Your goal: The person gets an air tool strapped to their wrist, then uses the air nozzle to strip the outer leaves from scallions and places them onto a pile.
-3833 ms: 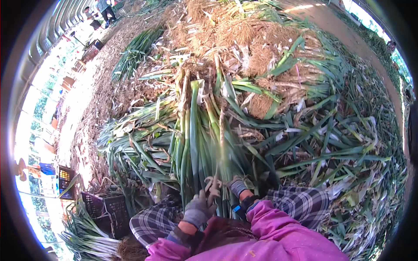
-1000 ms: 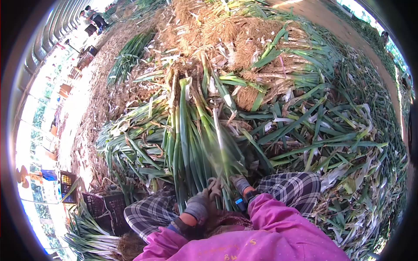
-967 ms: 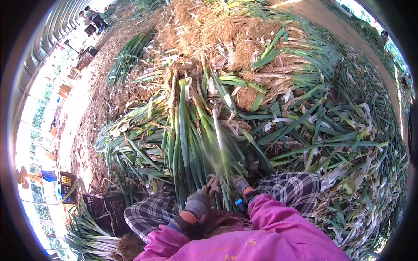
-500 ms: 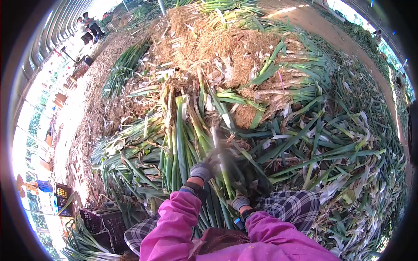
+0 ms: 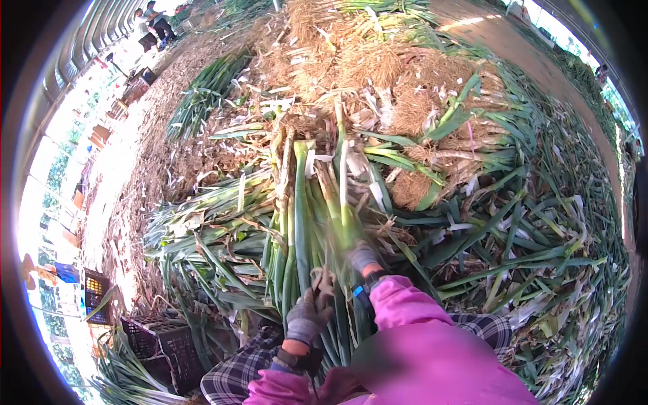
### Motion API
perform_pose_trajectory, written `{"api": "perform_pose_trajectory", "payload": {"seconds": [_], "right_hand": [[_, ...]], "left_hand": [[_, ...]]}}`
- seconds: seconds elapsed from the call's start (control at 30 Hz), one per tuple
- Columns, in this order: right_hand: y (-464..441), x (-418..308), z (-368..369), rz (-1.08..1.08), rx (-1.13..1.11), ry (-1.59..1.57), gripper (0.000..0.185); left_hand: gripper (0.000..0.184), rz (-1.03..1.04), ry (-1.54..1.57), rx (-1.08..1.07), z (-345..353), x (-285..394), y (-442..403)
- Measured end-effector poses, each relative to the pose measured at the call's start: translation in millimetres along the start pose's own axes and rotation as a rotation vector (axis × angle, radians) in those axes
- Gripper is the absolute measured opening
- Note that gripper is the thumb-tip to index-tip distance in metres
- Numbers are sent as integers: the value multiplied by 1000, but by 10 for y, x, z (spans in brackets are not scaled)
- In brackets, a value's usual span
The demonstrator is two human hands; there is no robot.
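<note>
A long leek point(image 5: 345, 196) with a white upper end stands roughly upright, and my gloved right hand point(image 5: 363, 256) is closed round its green part. Lower and to the left, my gloved left hand point(image 5: 309, 318) has its fingers pressed together around brownish, withered leaf point(image 5: 322, 283). Between my legs, long green leeks point(image 5: 302, 223) lie in a bundle, their leaves running down past both hands. A pile of cut leeks and leaves point(image 5: 216, 236) lies just left of that bundle.
Leeks with straw-coloured roots point(image 5: 418, 101) are heaped ahead. Green leaf scraps point(image 5: 526, 236) spread over the right side. At the lower left stands a dark plastic crate point(image 5: 169, 344) beside more leeks point(image 5: 128, 378). People point(image 5: 156, 25) are at the far upper left.
My right hand has moved up and forward along with the white-ended leek. My left hand has come back down toward my lap, away from the leek's upper part. The view has shifted slightly.
</note>
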State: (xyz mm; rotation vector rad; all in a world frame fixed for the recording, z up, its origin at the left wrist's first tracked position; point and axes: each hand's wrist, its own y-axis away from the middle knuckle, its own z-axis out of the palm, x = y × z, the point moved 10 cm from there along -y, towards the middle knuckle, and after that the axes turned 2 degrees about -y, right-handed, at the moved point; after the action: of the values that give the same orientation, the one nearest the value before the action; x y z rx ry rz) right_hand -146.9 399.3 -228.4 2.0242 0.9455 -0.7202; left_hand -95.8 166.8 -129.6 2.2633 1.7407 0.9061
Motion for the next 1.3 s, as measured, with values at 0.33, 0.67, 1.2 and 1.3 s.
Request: {"api": "perform_pose_trajectory", "payload": {"seconds": [0.33, 0.67, 1.2, 1.3], "right_hand": [[57, 975, 885, 142, -60, 33, 61], [1543, 904, 274, 209, -33, -37, 60], [1621, 770, 127, 137, -99, -149, 59], [1643, 740, 94, 135, -117, -160, 60]], "left_hand": [[77, 20, -196, -75, 35, -16, 368], [69, 52, -239, -222, 203, 142, 1241], [62, 16, -235, 1, -118, 411, -466], [53, 49, -193, 158, -233, 389, -967]]}}
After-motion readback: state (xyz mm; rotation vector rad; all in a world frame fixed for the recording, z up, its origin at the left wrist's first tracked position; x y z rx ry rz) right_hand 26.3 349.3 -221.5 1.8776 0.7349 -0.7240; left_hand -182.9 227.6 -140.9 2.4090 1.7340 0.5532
